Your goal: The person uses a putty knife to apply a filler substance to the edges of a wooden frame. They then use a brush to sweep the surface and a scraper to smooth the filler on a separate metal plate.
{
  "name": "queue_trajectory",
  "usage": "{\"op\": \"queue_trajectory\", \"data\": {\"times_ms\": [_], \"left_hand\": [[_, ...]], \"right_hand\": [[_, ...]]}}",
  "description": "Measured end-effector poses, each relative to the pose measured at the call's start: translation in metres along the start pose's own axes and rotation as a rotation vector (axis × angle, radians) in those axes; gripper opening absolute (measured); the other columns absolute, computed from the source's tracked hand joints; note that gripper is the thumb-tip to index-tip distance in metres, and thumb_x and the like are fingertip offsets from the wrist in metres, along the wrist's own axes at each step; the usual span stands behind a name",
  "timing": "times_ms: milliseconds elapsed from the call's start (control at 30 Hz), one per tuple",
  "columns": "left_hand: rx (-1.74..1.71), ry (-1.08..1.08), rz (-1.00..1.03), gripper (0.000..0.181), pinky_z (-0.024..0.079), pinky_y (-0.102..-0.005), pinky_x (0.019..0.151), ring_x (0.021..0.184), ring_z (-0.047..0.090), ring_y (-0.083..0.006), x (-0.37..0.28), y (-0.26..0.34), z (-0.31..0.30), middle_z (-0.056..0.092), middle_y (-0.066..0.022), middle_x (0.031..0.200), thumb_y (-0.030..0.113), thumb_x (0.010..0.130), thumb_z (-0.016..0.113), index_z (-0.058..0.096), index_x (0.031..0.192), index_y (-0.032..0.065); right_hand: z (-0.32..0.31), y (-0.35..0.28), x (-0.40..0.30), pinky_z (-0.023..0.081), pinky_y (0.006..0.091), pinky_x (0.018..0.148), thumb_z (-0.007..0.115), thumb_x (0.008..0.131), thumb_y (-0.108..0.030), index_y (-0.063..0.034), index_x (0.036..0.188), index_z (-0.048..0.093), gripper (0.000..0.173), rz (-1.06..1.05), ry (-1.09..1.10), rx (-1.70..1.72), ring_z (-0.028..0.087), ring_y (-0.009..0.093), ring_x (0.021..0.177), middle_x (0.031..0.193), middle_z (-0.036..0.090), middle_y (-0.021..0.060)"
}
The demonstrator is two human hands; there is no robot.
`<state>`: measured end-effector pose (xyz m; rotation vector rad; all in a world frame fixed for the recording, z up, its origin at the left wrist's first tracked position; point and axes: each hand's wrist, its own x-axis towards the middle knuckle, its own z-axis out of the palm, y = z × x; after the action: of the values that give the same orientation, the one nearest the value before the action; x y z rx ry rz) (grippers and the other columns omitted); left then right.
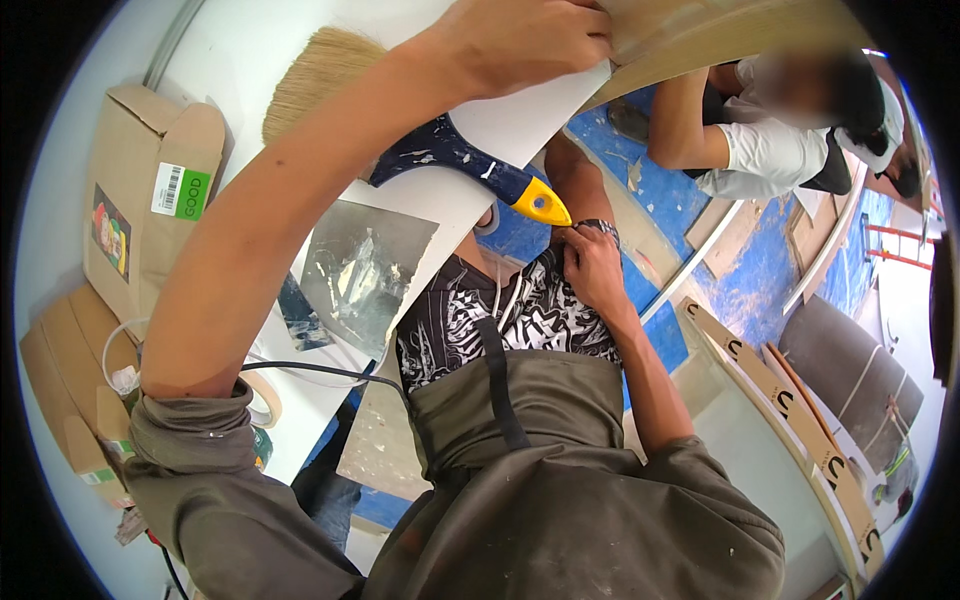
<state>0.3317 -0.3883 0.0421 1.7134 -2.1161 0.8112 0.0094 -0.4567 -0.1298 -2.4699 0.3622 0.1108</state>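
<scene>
My left hand [536, 41] is at the top, against the edge of a brown panel [697, 34] above the white tabletop [517, 124]. Its fingertips are out of sight, so a grip cannot be told. Under my left forearm lies a wide brush with pale bristles [319, 71] and a dark blue and yellow handle [465, 154] that juts past the table edge. My right hand [596, 266] rests on my thigh over patterned shorts [465, 322], fingers curled, close to the handle's yellow tip. A plaster-smeared grey sheet [367, 270] lies at the table edge.
Cardboard boxes [150, 180] stand on the left by a tape roll [264, 401]. A black cable [322, 365] runs towards me. At upper right a person in a white shirt [780, 154] is low over the blue floor covering [675, 210]. Long cardboard-edged panels [780, 397] lean at right.
</scene>
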Motion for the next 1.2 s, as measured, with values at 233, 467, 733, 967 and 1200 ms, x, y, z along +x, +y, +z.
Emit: {"op": "queue_trajectory", "data": {"times_ms": [233,467,733,967,1200], "left_hand": [[-0.102,0.038,-0.041,0.008,0.046,-0.0377,0.084,0.082,0.063,-0.0184,-0.007,0.001,-0.007,0.061,-0.0012,0.079,0.018,0.078,0.062,0.065,0.073,0.0121],[-0.007,0.088,0.03,0.01,0.048,-0.0373,0.08,0.081,0.06,-0.0187,-0.006,0.005,0.006,0.06,-0.0021,0.082,0.018,0.077,0.063,0.064,0.072,0.0104],[-0.039,0.113,0.021,0.008,0.049,-0.0347,0.079,0.082,0.061,-0.0183,-0.002,0.007,0.004,0.06,-0.0025,0.081,0.017,0.074,0.063,0.064,0.071,0.0097],[0.102,0.059,0.084,0.008,0.048,-0.0354,0.082,0.078,0.063,-0.0205,0.003,0.014,0.008,0.061,-0.0053,0.075,0.017,0.071,0.063,0.065,0.069,0.0096],[0.029,0.055,0.032,0.009,0.048,-0.0351,0.084,0.079,0.064,-0.019,0.002,0.006,0.004,0.062,-0.003,0.077,0.018,0.074,0.063,0.066,0.07,0.0097]], "right_hand": [[0.0,0.002,-0.003,0.047,0.044,0.088,0.062,0.083,-0.004,-0.0057,0.106,0.074,0.026,-0.006,0.016,-0.015,0.065,0.034,0.098,0.096,0.069,0.0162],[0.0,0.001,-0.002,0.047,0.0436,0.088,0.062,0.083,-0.005,-0.006,0.106,0.074,0.026,-0.005,0.003,-0.008,0.065,0.034,0.098,0.096,0.07,0.0162],[0.0,0.001,-0.001,0.047,0.0441,0.088,0.061,0.083,-0.005,-0.0059,0.106,0.074,0.026,-0.008,0.004,-0.01,0.065,0.033,0.098,0.096,0.07,0.016],[0.004,0.002,0.004,0.048,0.0447,0.088,0.061,0.083,-0.006,-0.0059,0.105,0.074,0.025,-0.03,-0.008,-0.031,0.066,0.033,0.099,0.097,0.071,0.0161],[0.0,0.002,0.001,0.048,0.0445,0.088,0.061,0.084,-0.006,-0.0061,0.105,0.073,0.024,-0.016,-0.026,-0.039,0.066,0.033,0.099,0.098,0.07,0.0158]]}}
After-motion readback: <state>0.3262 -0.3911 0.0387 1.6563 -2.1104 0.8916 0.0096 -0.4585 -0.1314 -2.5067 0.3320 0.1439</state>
